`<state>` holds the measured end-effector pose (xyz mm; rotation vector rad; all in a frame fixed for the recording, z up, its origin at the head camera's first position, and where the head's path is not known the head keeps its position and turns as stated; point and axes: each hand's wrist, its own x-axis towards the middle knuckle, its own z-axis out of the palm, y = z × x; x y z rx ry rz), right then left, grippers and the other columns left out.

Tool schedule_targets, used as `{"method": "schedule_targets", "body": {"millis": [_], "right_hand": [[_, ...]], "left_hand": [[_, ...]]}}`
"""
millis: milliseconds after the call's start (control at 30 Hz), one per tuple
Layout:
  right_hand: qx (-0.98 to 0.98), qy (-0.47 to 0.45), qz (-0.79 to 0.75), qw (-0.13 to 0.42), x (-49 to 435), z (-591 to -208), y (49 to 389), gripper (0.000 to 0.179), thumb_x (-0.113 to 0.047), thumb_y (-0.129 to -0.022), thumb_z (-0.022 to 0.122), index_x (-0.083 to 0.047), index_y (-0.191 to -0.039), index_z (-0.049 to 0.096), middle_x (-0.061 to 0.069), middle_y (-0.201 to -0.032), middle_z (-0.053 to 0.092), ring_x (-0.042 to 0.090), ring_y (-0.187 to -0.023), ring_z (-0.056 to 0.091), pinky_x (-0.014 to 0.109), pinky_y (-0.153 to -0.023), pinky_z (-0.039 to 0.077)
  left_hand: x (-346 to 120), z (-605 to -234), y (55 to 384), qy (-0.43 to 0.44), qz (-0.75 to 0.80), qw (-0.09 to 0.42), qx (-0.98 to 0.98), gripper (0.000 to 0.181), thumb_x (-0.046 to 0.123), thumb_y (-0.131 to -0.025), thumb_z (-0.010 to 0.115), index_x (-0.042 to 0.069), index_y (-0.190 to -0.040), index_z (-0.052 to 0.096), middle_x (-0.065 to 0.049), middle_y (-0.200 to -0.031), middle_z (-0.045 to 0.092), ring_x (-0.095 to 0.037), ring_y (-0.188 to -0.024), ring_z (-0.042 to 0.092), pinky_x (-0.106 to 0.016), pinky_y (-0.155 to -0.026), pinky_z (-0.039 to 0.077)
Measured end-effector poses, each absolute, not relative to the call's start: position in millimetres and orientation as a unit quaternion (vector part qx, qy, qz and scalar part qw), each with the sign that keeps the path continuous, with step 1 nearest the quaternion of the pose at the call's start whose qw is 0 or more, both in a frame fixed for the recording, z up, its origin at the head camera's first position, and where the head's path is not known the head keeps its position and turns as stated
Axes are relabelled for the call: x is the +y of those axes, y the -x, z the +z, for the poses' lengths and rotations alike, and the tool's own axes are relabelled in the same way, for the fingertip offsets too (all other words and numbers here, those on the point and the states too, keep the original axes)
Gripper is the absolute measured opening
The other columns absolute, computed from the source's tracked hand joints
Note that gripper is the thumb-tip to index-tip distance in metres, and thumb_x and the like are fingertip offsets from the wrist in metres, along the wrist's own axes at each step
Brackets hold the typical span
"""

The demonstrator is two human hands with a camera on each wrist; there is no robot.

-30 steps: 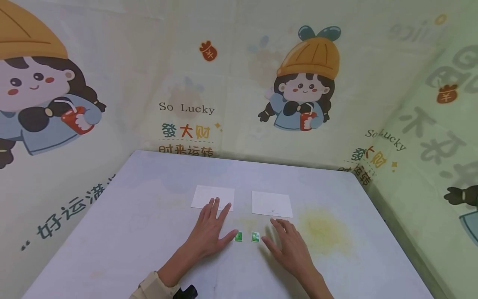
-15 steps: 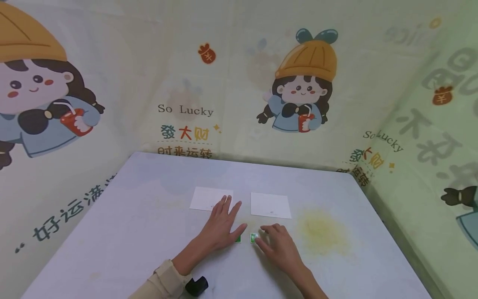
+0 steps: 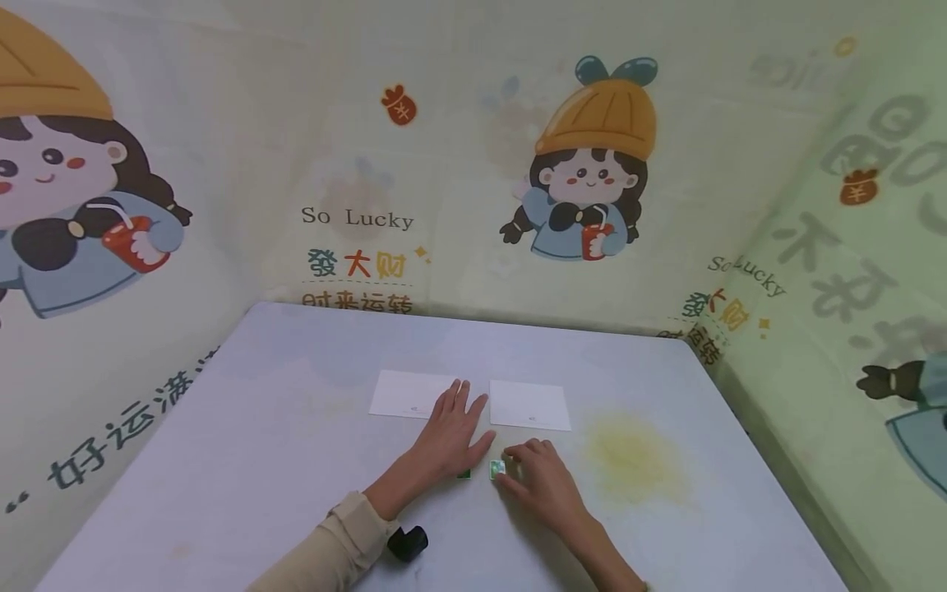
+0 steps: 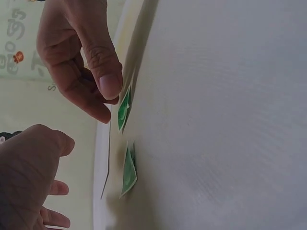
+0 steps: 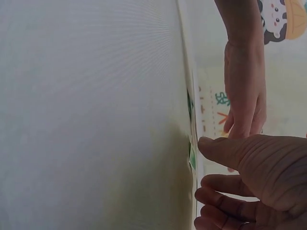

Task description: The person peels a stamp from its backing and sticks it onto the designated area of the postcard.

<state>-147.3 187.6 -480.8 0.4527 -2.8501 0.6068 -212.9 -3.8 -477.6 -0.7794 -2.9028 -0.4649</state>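
Two small green stamp-like pieces with white edges lie on the white table. My right hand (image 3: 546, 483) is at the right piece (image 3: 497, 469), its thumb tip at that piece's edge and its fingers bent. In the left wrist view, this green piece (image 4: 124, 109) stands slightly bowed just below the right thumb; whether they touch I cannot tell. My left hand (image 3: 449, 440), fingers straight and spread, hovers over the left piece (image 3: 464, 474) and hides most of it. The left wrist view shows that second piece (image 4: 128, 172) bent too, with no fingers on it.
Beyond the hands lie two white paper cards with tiny print, the left card (image 3: 403, 393) partly under the left fingertips in view and the right card (image 3: 529, 403) fully visible. A yellow stain (image 3: 638, 456) marks the table (image 3: 222, 460). Printed cloth walls (image 3: 459, 271) enclose the back and sides.
My left hand has moved right, covering most of the left green piece. The right hand has moved left, bringing its thumb to the right piece. The view has shifted slightly.
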Motion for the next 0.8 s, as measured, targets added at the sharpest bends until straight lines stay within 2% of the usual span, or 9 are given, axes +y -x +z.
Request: {"method": "schedule_targets", "body": {"millis": [300,800], "right_hand": [[-0.964,-0.161,0.196,0.074,187,-477,152,0.03,-0.026,-0.081,0.087,-0.007,-0.102,0.076,0.0,-0.093,0.067,0.015,-0.086,0.051,0.031,-0.073,0.046],[-0.962,-0.185,0.191,0.067,185,-477,155,0.021,-0.021,-0.08,0.086,-0.01,-0.096,0.078,-0.003,-0.087,0.066,0.015,-0.084,0.052,0.03,-0.072,0.047]], "left_hand": [[8,-481,224,0.238,-0.156,0.011,-0.959,0.06,0.042,-0.102,0.058,0.012,-0.153,0.047,-0.026,-0.163,0.03,-0.042,-0.154,0.019,-0.054,-0.123,0.021],[21,-480,238,0.22,-0.143,-0.015,-0.965,0.057,0.04,-0.103,0.057,0.011,-0.152,0.049,-0.026,-0.16,0.035,-0.042,-0.153,0.024,-0.053,-0.122,0.024]]}}
